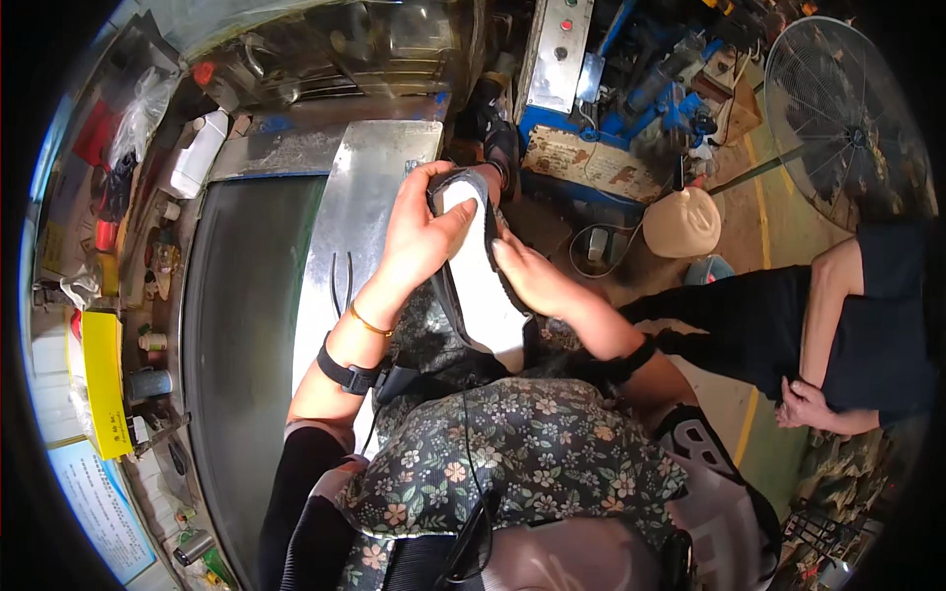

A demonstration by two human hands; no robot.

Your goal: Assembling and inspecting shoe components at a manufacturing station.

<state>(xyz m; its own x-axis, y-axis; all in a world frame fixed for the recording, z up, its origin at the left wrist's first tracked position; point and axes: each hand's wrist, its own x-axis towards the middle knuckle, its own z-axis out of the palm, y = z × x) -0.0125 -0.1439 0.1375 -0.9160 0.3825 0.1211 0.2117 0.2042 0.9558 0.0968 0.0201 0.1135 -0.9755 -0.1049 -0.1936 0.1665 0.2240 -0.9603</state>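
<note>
Before my chest I hold a shoe upper (478, 281) with a long white sole-shaped face and a dark, rough edge around it. Its narrower end points away from me, the wider end toward my apron. My left hand (426, 229) grips the far end, thumb lying on the white face and fingers wrapped behind. Against the right edge, around the middle, my right hand (532, 276) is closed, with most of its fingers hidden behind the piece.
At left runs a dark conveyor belt (251, 355) beside a metal plate (360, 187) with two thin dark strips (341, 281). A white jug (195, 153) stands beyond. At right are blue machinery (591, 148), a beige jug (682, 223), a large fan (852, 128) and another person (818, 335).
</note>
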